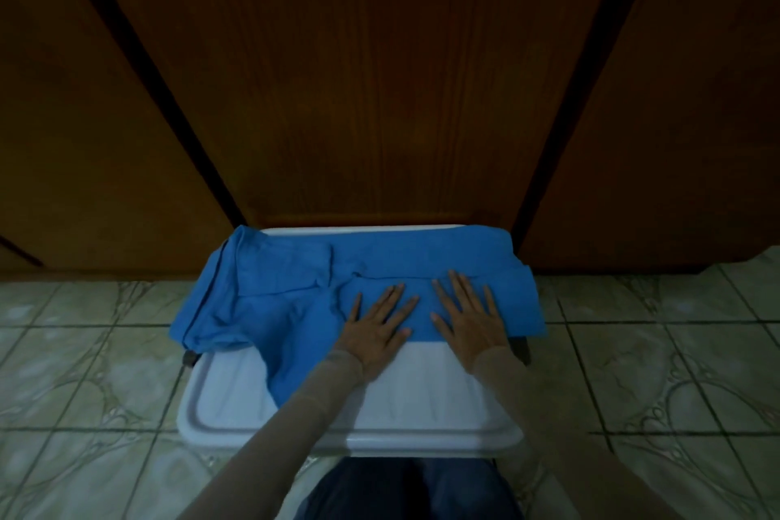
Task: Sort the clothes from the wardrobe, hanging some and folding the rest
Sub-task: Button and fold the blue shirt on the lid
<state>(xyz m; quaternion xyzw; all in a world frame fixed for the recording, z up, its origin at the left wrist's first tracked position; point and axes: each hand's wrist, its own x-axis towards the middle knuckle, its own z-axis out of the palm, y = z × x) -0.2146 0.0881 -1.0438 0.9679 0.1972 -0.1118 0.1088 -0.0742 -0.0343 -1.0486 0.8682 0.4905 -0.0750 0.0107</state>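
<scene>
A blue garment (pixel 291 296) lies spread across the far half of a small white table (pixel 236 397), partly folded, with its left part rumpled and hanging over the table's left edge. My left hand (pixel 380 329) lies flat on the cloth near the middle, fingers straight and spread. Beside it, my right hand (pixel 466 319) also presses flat on the garment, fingers straight. Neither hand grips the fabric. Both arms wear beige sleeves.
Closed brown wooden wardrobe doors (pixel 380 76) stand right behind the table. Pale patterned floor tiles (pixel 84 372) surround it on both sides. My knees in dark trousers (pixel 405 490) sit at the table's near edge.
</scene>
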